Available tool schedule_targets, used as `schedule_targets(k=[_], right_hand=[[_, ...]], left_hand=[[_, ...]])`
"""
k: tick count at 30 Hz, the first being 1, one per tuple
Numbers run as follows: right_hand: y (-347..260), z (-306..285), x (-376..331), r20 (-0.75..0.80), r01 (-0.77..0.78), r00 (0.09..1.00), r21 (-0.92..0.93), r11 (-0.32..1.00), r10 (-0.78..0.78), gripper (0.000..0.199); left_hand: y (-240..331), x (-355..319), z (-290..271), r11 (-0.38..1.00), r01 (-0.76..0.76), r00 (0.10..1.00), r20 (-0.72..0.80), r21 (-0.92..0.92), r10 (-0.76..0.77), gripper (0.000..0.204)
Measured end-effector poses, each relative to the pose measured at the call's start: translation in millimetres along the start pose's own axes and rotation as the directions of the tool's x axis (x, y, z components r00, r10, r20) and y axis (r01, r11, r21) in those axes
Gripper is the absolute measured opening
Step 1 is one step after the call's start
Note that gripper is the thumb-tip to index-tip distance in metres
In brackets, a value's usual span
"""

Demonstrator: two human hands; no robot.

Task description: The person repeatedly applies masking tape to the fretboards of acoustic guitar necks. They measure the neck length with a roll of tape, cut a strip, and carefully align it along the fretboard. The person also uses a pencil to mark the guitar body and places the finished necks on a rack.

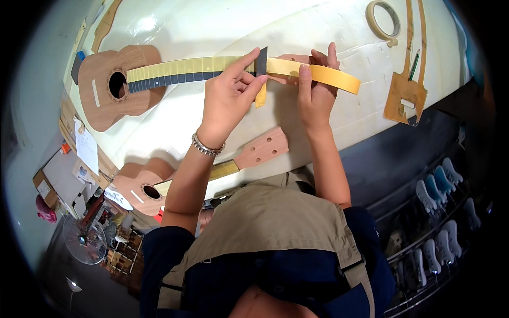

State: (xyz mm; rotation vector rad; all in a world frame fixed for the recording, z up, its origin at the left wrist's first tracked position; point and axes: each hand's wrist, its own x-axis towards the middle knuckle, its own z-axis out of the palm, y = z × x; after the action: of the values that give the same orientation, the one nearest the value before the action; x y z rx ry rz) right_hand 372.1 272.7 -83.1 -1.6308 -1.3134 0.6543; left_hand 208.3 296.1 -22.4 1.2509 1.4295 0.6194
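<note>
A small wooden ukulele (114, 87) lies on a white table (222, 21), its dark fretboard edged with yellow masking tape (180, 67). My left hand (230, 95) pinches a small dark flat blade (261, 61) upright against the tape near the top of the neck. My right hand (315, 90) rests over the headstock and holds the loose end of the yellow tape strip (334, 78), which stretches out to the right. A short tape tail (260, 98) hangs below my left fingers.
A second ukulele (146, 186) lies near the table's front edge, its headstock (263, 148) under my left forearm. A masking tape roll (383, 18) and a wooden template (405, 95) sit at the right. A fan (85, 238) and boxes (45, 185) stand on the floor at left.
</note>
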Motion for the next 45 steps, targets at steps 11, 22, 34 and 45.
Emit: schedule_targets(k=[11,22,34,45], right_hand=[[-30.2,-1.6,-23.2,0.155,0.493,0.863,-0.050,0.868,-0.481,0.035],[-59.5,1.1,-22.3,0.024,-0.039,0.999,0.740,0.672,0.032,0.043],[-22.2,-81.7,4.0,0.210,-0.086,0.964,0.826,-0.558,0.162,0.050],[-24.9,-16.3,-2.0,0.056,0.135,0.991,-0.299,0.945,-0.123,0.042]], left_hand=[[-7.4,2.2,1.6,0.998,-0.018,0.999,-0.038,-0.061,0.016,0.044],[-29.5,-38.0,-22.0,0.932,-0.344,0.932,-0.081,0.112,0.353,0.047],[-49.2,-58.0,-145.7,0.986,-0.160,0.882,-0.455,-0.042,0.124,0.009],[-81.9,-5.8,-225.7,0.886,-0.202,0.856,-0.364,0.418,0.367,0.014]])
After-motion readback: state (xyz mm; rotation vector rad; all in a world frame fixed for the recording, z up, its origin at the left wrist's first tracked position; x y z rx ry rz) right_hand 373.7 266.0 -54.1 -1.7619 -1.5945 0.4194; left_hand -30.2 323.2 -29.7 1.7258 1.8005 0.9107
